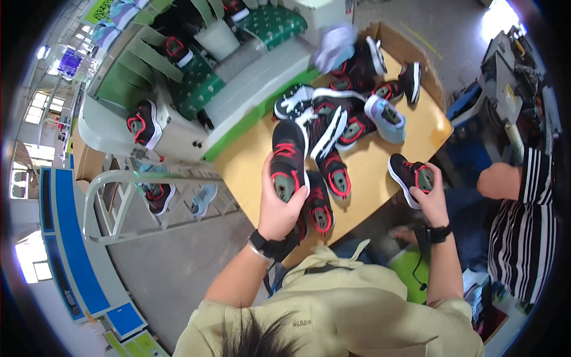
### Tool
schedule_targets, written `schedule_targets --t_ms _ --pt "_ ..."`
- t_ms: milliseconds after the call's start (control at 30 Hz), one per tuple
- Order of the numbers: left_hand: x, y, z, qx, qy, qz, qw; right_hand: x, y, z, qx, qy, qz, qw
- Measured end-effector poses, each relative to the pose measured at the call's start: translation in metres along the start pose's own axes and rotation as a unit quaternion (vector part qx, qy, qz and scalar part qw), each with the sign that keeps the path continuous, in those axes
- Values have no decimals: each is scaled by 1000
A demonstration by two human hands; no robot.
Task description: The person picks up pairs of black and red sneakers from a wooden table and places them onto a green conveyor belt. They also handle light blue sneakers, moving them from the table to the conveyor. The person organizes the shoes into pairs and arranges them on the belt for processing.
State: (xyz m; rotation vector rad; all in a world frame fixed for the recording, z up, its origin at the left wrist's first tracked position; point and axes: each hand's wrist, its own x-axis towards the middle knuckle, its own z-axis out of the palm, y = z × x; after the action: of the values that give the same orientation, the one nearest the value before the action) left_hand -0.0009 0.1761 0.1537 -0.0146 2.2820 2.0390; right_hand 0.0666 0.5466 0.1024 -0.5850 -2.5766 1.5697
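My left hand (279, 205) is closed around the heel end of a black sneaker (289, 146) with red laces, red collar lining and a white sole, held above the table with its toe pointing away from me. Out to the right, my right hand (433, 199) grips another black-and-red sneaker (409, 174) by its heel, past the table's edge. Just beside my left hand, two more black sneakers with red collars (338, 178) lie on the table. Behind them is a loose heap of black sneakers (321, 128), some tipped to show white soles. A pale blue-lilac sneaker (386, 119) stands at the heap's right.
The tan table (380, 169) butts against a machine with green dotted panels (270, 27), which carries more sneakers. A metal rack (172, 178) with shoes stands left. At right, a person in a striped top (517, 244) sits close. A cardboard piece (410, 53) edges the table's far side.
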Motion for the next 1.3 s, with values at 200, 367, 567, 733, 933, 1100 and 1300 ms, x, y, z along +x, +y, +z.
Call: schedule_targets --t_ms 200,367,567,733,933,1100,1300 --pt "75 36 -53 -122 74 -38 989 76 -133 10 106 -32 -150 982" --pt "170 78 -115 -90 184 64 977 181 -262 127 146 -19 -309 940" --pt "318 35 -182 197 243 108 944 320 -308 262 -154 -68 -304 937" --pt "243 40 -106 322 287 289 855 309 -287 209 -89 -235 -307 918" --pt "196 0 -8 407 -64 241 879 231 -153 54 -86 -226 -116 963" --pt "229 -39 14 470 -115 149 862 190 -33 25 -151 -56 -134 978" --pt "186 -21 -80 18 -264 -71 962 191 16 61 -165 -33 -137 976"
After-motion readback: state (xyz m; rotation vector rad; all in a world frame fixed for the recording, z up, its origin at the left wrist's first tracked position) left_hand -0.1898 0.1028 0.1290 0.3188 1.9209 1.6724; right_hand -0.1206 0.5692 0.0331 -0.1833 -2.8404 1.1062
